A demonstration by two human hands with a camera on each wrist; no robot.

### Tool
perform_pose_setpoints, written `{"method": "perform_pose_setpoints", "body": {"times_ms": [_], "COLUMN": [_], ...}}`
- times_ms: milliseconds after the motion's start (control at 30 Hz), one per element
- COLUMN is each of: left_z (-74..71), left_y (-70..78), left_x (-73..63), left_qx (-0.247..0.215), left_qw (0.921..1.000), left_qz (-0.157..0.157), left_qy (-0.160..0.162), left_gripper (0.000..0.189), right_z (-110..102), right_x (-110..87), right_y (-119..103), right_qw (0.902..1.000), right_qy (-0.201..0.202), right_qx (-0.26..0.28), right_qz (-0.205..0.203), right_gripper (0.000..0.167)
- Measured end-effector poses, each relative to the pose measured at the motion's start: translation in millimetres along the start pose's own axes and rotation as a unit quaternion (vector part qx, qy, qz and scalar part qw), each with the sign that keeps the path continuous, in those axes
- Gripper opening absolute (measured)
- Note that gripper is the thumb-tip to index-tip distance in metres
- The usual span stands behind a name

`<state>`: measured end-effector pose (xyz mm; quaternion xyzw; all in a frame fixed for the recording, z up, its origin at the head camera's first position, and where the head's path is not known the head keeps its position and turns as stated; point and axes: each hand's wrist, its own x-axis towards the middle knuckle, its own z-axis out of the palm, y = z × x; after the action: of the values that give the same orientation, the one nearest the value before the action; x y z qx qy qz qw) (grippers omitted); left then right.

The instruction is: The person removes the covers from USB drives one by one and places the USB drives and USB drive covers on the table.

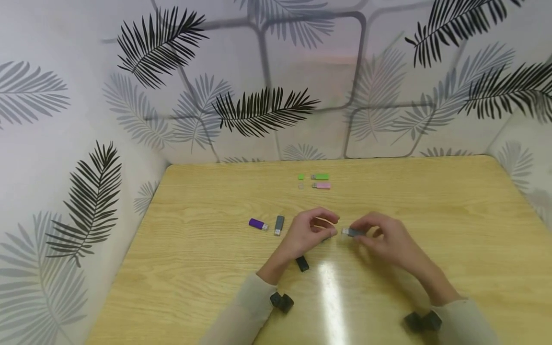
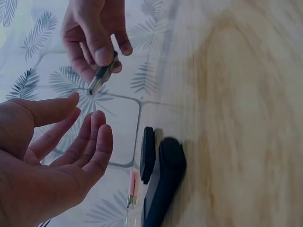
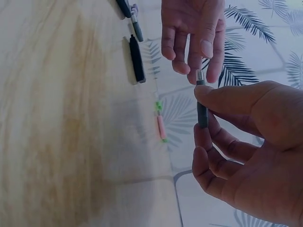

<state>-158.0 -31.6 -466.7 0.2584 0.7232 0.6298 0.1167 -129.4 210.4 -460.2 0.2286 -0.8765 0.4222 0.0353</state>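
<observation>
My right hand (image 1: 390, 239) pinches a grey USB stick (image 3: 202, 109) between thumb and fingers, its metal plug pointing toward my left hand. My left hand (image 1: 304, 232) hovers just across from that plug, fingers loosely bent and nothing between them in the left wrist view. Partly hidden behind the left hand, a dark piece (image 1: 326, 238) shows on the table; its kind is unclear. A black USB stick or cap (image 1: 302, 263) lies beside the left wrist. Left of this hand lie a second grey USB stick (image 1: 279, 225) and a purple USB stick (image 1: 258, 224).
Farther back on the wooden table (image 1: 194, 278) lie a green USB stick (image 1: 321, 177) and a pink USB stick (image 1: 322, 186). Next to them are a small green cap (image 1: 301, 177) and a small pale cap (image 1: 301, 186). A patterned wall (image 1: 302, 129) borders the table's back edge.
</observation>
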Motion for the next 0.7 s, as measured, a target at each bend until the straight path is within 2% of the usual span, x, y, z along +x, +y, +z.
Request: {"method": "perform_pose_setpoints", "body": {"times_ms": [133,300,500,700], "left_z": [7.5,14.1,19.1,17.3], "left_y": [5.1,9.7,10.7,14.0], "left_x": [-0.1,-0.8,-0.4,-1.3], "left_qx": [-0.019,-0.042,-0.05,-0.051], "left_qw": [0.9998,0.999,0.9982,0.9979], "left_qz": [0.005,0.003,0.003,0.009], "left_qy": [-0.001,0.012,0.032,0.038], "left_gripper": [0.024,0.02,0.017,0.016], "right_z": [-5,-8,-9,-8], "right_x": [-0.1,0.1,-0.3,-0.2], "right_y": [-6,-12,-15,-19], "right_qw": [0.9995,0.9982,0.9977,0.9972], "right_qy": [0.019,0.033,0.04,0.048], "right_qx": [-0.001,-0.001,-0.003,-0.008], "right_qz": [-0.026,-0.051,-0.054,-0.057], "right_gripper": [0.022,0.023,0.023,0.026]}}
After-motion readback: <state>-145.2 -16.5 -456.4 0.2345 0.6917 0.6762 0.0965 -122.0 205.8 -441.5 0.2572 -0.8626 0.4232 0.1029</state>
